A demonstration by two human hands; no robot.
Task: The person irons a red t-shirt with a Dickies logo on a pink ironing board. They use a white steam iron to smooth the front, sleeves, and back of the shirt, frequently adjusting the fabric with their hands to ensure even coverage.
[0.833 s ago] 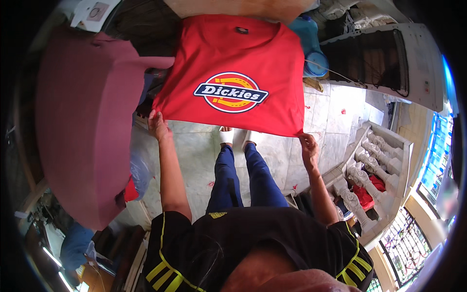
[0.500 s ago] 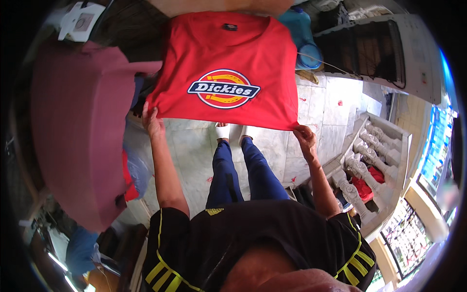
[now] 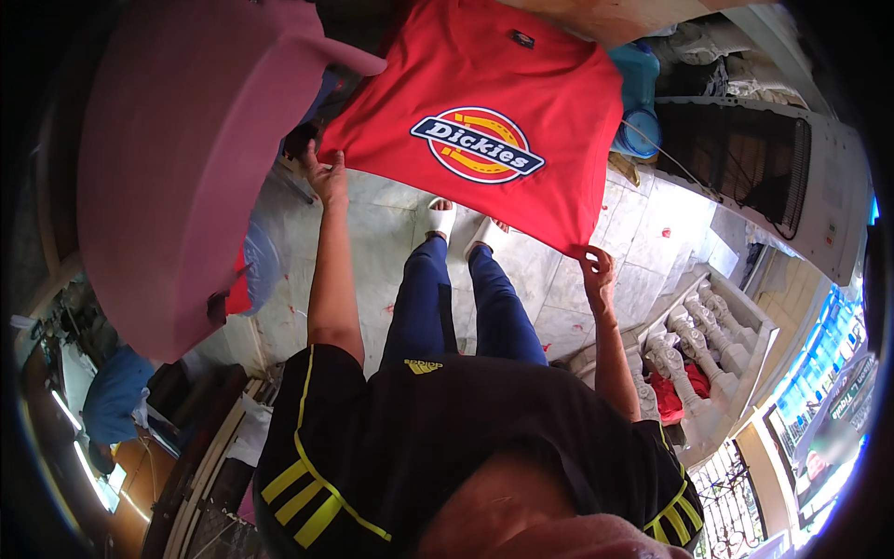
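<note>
Pale floor (image 3: 372, 214) lies below the red shirt (image 3: 498, 135). The right hand (image 3: 599, 268) pinches one near corner; the left hand (image 3: 327, 179) touches the other, grip unclear. Even pulls should keep it flat.

Open room lies between the two forearms (image 3: 333, 270), above the legs (image 3: 424, 289), up to the red shirt (image 3: 521, 219). The mauve padded board (image 3: 186, 177) bars the left side; on the right stand the white balustrade (image 3: 687, 359) and, beside the shirt, a blue container (image 3: 639, 82).
</note>
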